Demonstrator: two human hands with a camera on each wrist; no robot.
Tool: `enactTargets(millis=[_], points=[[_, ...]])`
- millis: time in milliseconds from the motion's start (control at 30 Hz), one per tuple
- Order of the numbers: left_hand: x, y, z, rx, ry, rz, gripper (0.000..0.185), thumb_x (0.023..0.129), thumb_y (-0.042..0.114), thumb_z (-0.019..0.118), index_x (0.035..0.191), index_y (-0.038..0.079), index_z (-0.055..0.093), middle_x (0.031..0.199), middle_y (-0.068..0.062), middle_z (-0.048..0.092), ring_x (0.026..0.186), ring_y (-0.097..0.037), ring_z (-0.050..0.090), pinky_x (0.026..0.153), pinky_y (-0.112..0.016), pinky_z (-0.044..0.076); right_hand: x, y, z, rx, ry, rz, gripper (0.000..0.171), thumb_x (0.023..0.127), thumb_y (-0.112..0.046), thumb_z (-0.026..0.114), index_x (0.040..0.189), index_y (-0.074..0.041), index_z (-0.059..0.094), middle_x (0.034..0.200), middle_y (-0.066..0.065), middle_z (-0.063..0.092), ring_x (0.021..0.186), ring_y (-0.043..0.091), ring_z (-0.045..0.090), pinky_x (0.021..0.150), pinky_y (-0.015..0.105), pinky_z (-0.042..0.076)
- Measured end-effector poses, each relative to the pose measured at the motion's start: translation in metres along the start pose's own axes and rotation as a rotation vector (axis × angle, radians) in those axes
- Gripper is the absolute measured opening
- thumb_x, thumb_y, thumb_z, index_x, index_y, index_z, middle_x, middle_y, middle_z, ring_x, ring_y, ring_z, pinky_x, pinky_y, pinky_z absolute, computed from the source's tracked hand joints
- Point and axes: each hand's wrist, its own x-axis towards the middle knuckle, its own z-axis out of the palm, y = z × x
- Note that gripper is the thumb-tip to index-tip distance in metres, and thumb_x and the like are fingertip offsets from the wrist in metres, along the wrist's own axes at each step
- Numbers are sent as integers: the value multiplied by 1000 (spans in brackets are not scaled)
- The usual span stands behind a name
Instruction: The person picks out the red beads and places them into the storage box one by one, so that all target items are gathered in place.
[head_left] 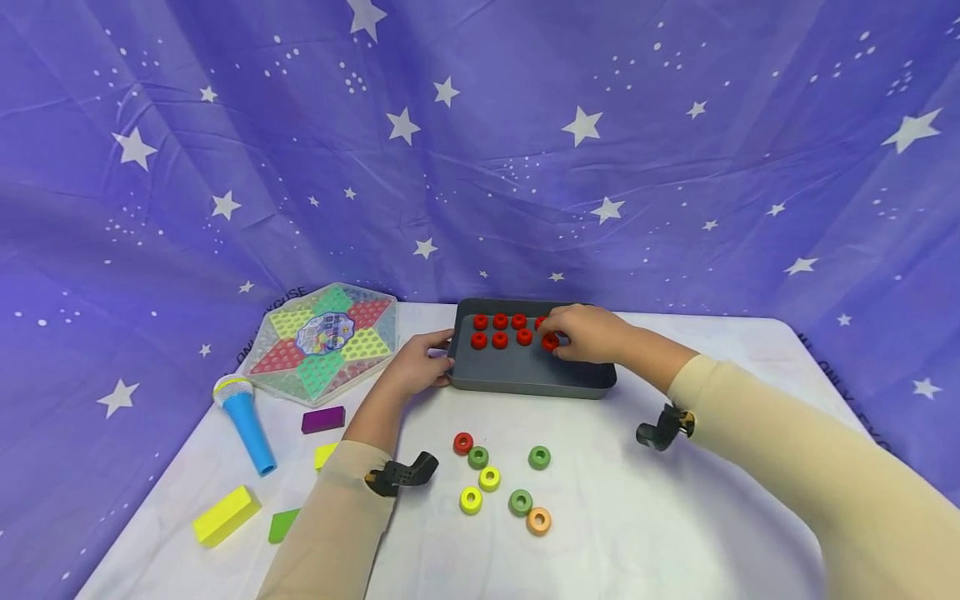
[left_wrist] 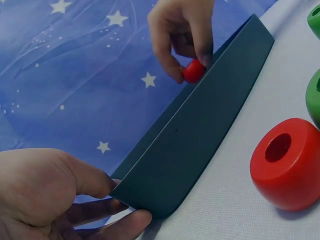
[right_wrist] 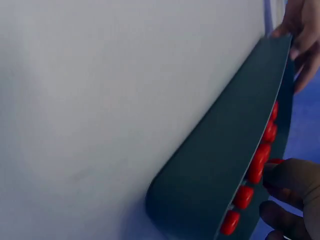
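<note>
The white tabletop [head_left: 675, 517] carries a dark grey tray [head_left: 525, 379] at its far middle. It looks stiff and light; the left hand [head_left: 416, 365] grips its left end wall. Inside, the right hand [head_left: 588, 332] pinches a small red ring [left_wrist: 193, 70], hard, smooth and likely slippery, best held by its sides

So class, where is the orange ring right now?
In the head view the orange ring lies on the table, nearest the camera among the loose rings, just right of a green ring.
</note>
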Motion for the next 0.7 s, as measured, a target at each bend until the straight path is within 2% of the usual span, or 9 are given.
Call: enactTargets(millis=[133,467,600,700], points=[[1,0,1,7,14,6,61,94,3,60,153,13,47,141,-16,57,103,-27,67,73,-32,64,8,13,5,-18,-4,14,36,85,-13,78,121,-12,74,107,2,69,92,20,61,85,41,57],[0,1,1,-10,10,-6,61,95,2,60,153,13,47,142,-17,56,104,-27,67,73,-31,64,26,24,18,-45,-33,40,33,85,-18,79,117,-17,74,100,0,68,86,18,61,78,40,57],[0,2,1,-20,6,-10,61,95,1,59,153,12,46,142,-17,55,104,-27,67,74,-32,64,25,23,16,-45,-49,49,33,85,-19,79,117,-16,74,99,0,67,86,19,60,77,41,57],[1,2,0,-11,9,-11,61,95,2,60,153,13,46,141,-16,56,103,-26,67,74,-32,64,23,21,9,-39,-34,48,35,86,-21,79,120,-14,73,106,3,69,92,21,63,81,43,58]])
